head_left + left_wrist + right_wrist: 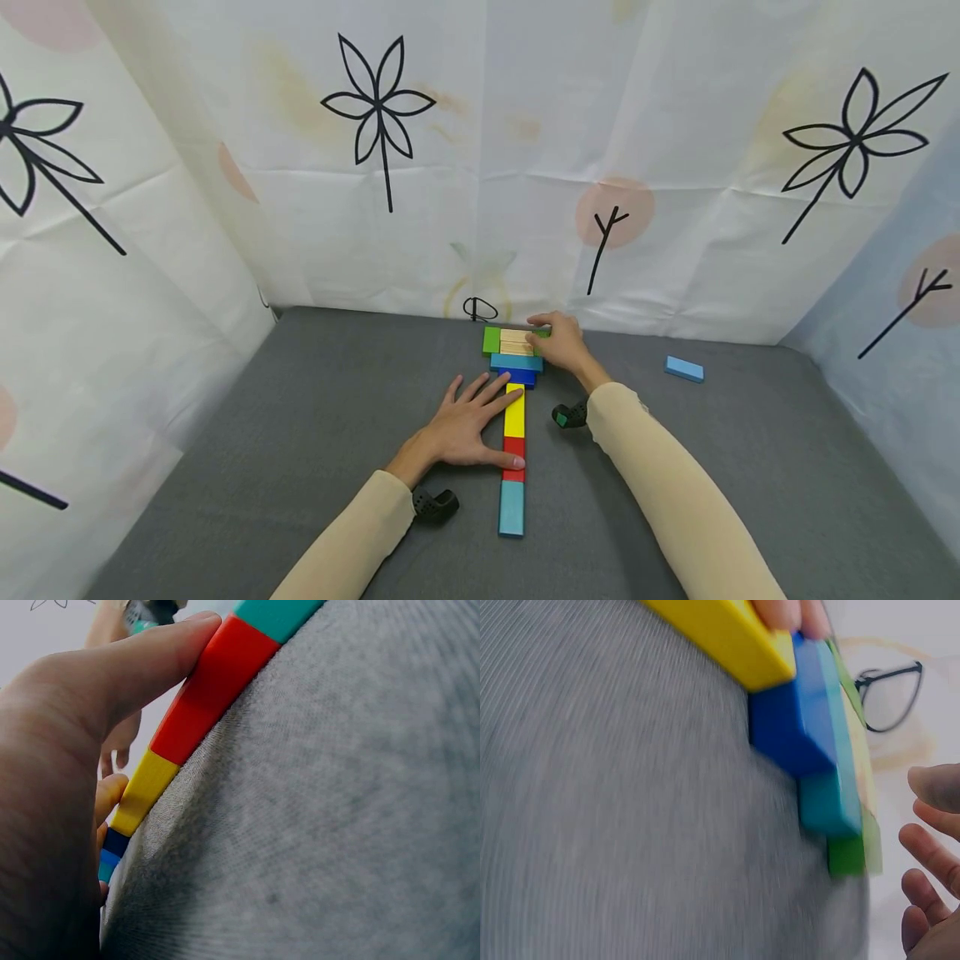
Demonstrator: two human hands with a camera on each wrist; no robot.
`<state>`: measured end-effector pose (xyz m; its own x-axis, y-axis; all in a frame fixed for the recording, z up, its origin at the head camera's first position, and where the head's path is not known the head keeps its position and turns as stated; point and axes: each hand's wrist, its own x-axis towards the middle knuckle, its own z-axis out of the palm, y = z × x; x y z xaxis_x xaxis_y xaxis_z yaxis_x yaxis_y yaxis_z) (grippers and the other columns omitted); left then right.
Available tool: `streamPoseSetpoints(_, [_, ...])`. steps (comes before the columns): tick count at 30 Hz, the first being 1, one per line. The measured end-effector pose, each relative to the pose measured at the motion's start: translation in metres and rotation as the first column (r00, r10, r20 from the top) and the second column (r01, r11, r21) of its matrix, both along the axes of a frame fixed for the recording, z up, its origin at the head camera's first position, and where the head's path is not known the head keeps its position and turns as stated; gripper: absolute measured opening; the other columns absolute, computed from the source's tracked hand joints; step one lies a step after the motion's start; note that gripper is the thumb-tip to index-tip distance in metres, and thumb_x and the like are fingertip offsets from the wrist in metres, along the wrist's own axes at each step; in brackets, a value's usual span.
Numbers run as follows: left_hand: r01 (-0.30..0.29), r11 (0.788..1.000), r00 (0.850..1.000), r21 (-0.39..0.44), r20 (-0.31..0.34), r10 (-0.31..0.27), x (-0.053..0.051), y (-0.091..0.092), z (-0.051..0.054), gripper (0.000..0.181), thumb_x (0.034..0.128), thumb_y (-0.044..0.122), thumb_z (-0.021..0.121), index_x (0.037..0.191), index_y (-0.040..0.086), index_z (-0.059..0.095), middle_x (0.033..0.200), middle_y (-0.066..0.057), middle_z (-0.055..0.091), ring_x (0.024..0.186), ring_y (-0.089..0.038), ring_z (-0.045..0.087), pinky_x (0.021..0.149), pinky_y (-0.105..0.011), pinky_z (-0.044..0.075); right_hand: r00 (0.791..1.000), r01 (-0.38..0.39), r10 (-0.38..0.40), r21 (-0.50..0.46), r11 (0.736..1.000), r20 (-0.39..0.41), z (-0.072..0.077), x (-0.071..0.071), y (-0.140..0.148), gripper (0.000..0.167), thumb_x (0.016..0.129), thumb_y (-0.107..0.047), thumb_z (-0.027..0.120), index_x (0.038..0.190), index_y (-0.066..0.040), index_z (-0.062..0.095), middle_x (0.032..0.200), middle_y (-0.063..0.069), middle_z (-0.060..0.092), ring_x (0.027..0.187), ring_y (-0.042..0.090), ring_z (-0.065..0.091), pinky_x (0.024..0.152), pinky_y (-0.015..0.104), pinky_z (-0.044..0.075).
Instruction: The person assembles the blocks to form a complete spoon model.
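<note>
Wooden blocks lie end to end in a line on the grey surface. From the near end come a teal block [512, 510], a red block [513, 447] and a yellow block [515, 417]. Beyond them a dark blue block [525, 379], a teal crosswise block [516, 362] and a row of plain wood blocks [516, 342] with a green block [491, 340] lie across. My left hand [467, 429] is spread, its thumb on the red block and fingertips at the yellow and blue ones. My right hand [562, 342] hovers by the row's right green end [847, 857], fingers loose, holding nothing.
A single light blue block [684, 369] lies apart on the right side of the grey surface [337, 400]. A patterned white cloth [480, 250] hangs behind the far edge and at both sides. Black wrist devices [435, 505] sit under both sleeves.
</note>
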<state>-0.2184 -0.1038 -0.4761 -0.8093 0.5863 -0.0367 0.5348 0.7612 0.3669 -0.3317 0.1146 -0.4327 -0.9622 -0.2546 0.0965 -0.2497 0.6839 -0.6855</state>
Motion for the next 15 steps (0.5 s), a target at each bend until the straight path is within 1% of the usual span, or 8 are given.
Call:
streamPoseSetpoints(4, [-0.003, 1.000, 1.000, -0.007, 0.001, 0.003, 0.000, 0.000, 0.000, 0.102, 0.0784, 0.084, 0.054, 0.163, 0.038, 0.021, 0.170, 0.010, 0.002, 0.156, -0.026, 0.004, 0.119, -0.061, -0.009, 0.999, -0.014, 0.012, -0.054, 0.998, -0.034, 0.000, 0.007, 0.023, 0.040, 0.101, -0.015, 0.063, 0.137, 0.003, 0.060, 0.135, 0.025, 0.057, 0.126, 0.046, 0.049, 0.106, 0.062, 0.038])
streamPoseSetpoints(6, [-0.002, 1.000, 1.000, -0.008, 0.002, 0.002, 0.000, 0.000, 0.000, 0.102, 0.0784, 0.084, 0.055, 0.163, 0.038, 0.021, 0.170, 0.010, 0.002, 0.156, -0.026, 0.004, 0.119, -0.061, -0.009, 0.999, -0.008, 0.005, -0.069, 0.998, -0.042, -0.001, 0.010, 0.035, 0.041, 0.101, -0.014, 0.063, 0.138, 0.004, 0.059, 0.136, 0.026, 0.056, 0.127, 0.047, 0.049, 0.102, 0.061, 0.043])
streamPoseSetpoints(11, [0.003, 1.000, 1.000, -0.004, 0.002, -0.003, 0.001, -0.001, 0.000, 0.102, 0.0783, 0.084, 0.054, 0.163, 0.037, 0.020, 0.170, 0.010, 0.002, 0.156, -0.026, 0.003, 0.119, -0.061, -0.010, 0.998, 0.032, -0.036, -0.076, 0.997, -0.058, -0.003, 0.022, 0.068, 0.043, 0.101, -0.016, 0.065, 0.138, 0.004, 0.058, 0.137, 0.027, 0.054, 0.127, 0.048, 0.047, 0.102, 0.062, 0.041])
streamPoseSetpoints(15, [0.011, 1.000, 1.000, 0.003, -0.006, -0.011, 0.001, -0.001, -0.001, 0.103, 0.0785, 0.083, 0.055, 0.163, 0.037, 0.020, 0.171, 0.009, 0.002, 0.156, -0.025, 0.003, 0.119, -0.061, -0.009, 0.992, 0.052, -0.057, -0.051, 0.997, -0.108, -0.004, 0.032, 0.097, 0.043, 0.100, -0.016, 0.067, 0.137, 0.005, 0.059, 0.136, 0.029, 0.055, 0.127, 0.049, 0.046, 0.104, 0.064, 0.037])
